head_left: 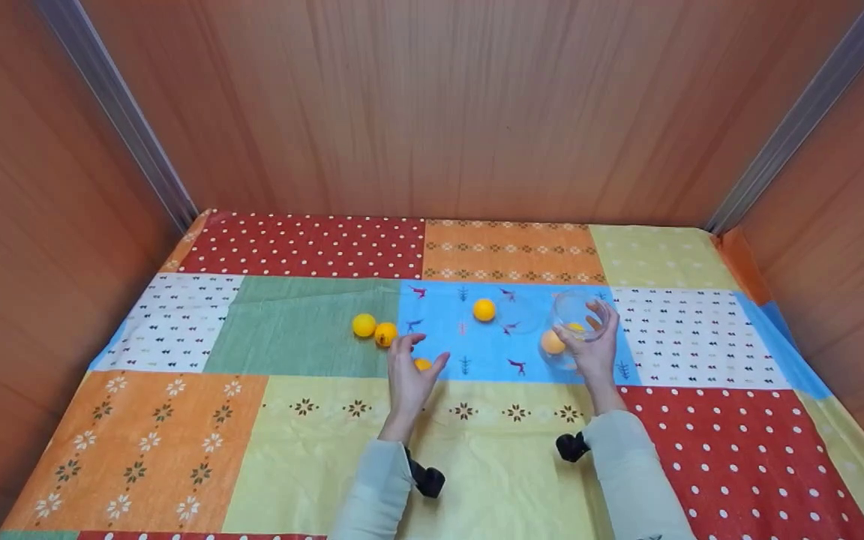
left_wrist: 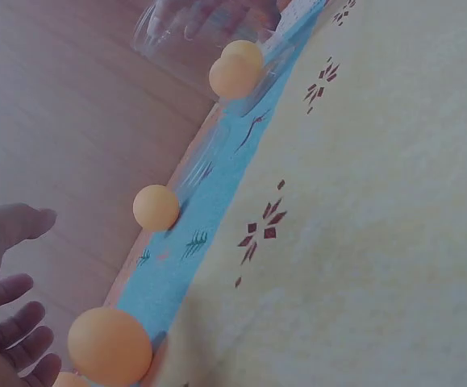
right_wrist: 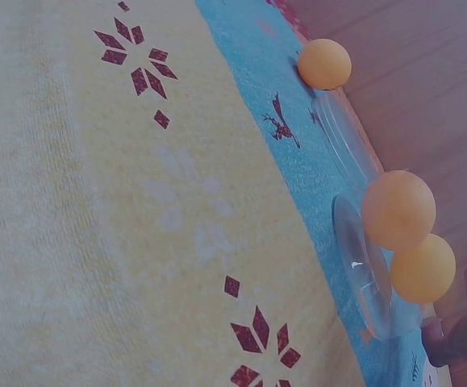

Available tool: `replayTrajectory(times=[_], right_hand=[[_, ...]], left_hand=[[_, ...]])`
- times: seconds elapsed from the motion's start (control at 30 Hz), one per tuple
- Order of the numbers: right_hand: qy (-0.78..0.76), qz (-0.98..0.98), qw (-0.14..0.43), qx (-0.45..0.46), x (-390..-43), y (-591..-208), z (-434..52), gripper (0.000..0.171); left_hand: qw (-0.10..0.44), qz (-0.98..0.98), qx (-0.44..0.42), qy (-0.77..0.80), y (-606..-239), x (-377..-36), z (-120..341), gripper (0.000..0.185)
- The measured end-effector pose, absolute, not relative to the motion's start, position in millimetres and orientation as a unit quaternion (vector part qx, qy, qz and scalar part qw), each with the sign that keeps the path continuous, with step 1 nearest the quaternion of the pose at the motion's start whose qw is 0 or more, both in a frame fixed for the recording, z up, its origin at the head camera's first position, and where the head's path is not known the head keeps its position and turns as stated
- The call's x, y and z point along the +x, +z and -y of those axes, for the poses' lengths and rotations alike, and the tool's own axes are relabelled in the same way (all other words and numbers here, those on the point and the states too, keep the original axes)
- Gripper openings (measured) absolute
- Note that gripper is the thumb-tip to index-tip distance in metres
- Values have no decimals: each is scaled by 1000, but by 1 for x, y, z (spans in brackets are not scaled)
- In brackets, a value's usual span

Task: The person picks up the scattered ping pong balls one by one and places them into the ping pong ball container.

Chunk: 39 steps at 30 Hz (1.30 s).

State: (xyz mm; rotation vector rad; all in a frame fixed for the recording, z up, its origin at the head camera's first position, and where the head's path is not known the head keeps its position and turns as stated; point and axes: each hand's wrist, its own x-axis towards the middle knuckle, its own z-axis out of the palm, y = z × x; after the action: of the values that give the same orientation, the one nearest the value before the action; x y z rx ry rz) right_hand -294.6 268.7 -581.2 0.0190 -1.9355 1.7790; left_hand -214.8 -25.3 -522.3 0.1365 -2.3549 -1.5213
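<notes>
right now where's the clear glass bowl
In the head view, the clear glass bowl lies tipped on the blue patch, right of centre, held by the right hand, two orange balls inside.

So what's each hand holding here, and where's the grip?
The right hand grips the clear glass bowl by its side wall. The left hand holds nothing, open by an orange ball.

Left hand spread, right hand cupped

Clear glossy cup, matt patchwork cloth
</notes>
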Motion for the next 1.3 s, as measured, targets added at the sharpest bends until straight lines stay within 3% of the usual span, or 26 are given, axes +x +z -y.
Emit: replayTrajectory(times=[0.27,0.5,0.67,1.03,1.3], right_hand=[[678,692,248,6,-293,-578,-267,80],[689,685,234,-15,-269,-537,-249,78],[682,695,225,-28,-265,-529,-246,78],[681,697,225,-23,-264,-531,-246,81],[665,709,233,-6,-287,-569,-264,89]], left_hand=[[151,834,86,-524,-535,-210,33,45],[133,834,100,-525,-539,-207,37,49],[135,842,96,-513,-543,-206,38,51],[118,852,106,-500,-547,-205,39,44],[125,842,113,-513,-547,-205,37,39]])
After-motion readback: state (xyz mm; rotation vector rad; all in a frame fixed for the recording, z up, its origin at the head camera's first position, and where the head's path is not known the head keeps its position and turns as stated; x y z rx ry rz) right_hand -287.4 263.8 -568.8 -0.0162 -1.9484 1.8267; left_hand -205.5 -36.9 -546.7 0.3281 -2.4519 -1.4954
